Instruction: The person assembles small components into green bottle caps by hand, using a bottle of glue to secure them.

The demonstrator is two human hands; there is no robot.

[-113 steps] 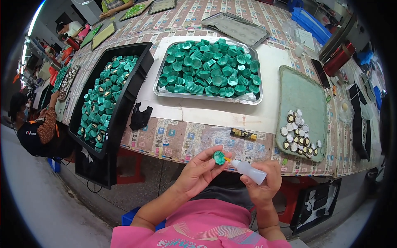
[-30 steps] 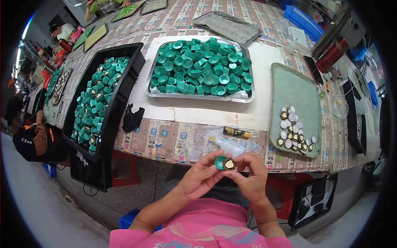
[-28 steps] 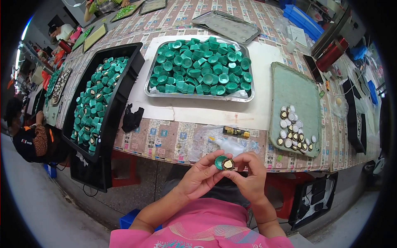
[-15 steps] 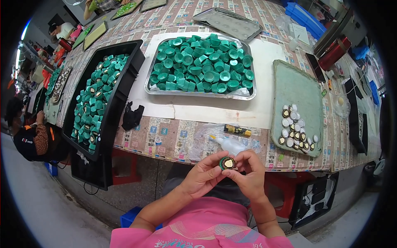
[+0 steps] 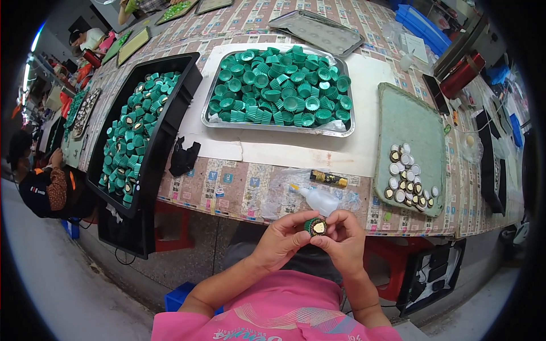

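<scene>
In front of my chest, my left hand (image 5: 278,241) and my right hand (image 5: 346,243) pinch one small green fluted cup (image 5: 316,227) between thumbs and fingers. A round dark-edged piece with a pale gold figure shows on its face. Just beyond my fingers lies a white squeeze bottle (image 5: 322,200) with a yellow tip, resting on clear plastic. Farther off, a silver tray (image 5: 273,128) is heaped with green fluted cups (image 5: 284,91). At the right, a worn pale-green tray (image 5: 406,122) carries loose round discs (image 5: 405,176), some white side up, others gold.
A deep black bin (image 5: 165,136) at the left holds more green cups, many with discs in them. Black crumpled material (image 5: 184,156) and a black-gold tube (image 5: 328,178) lie on the patterned table. An empty metal tray (image 5: 315,33) is behind. A person (image 5: 48,184) sits far left.
The cup between my hands has turned slightly and shifted a little to the right, so its gold figure faces up more fully. Both hands keep their grip; the view has shifted slightly.
</scene>
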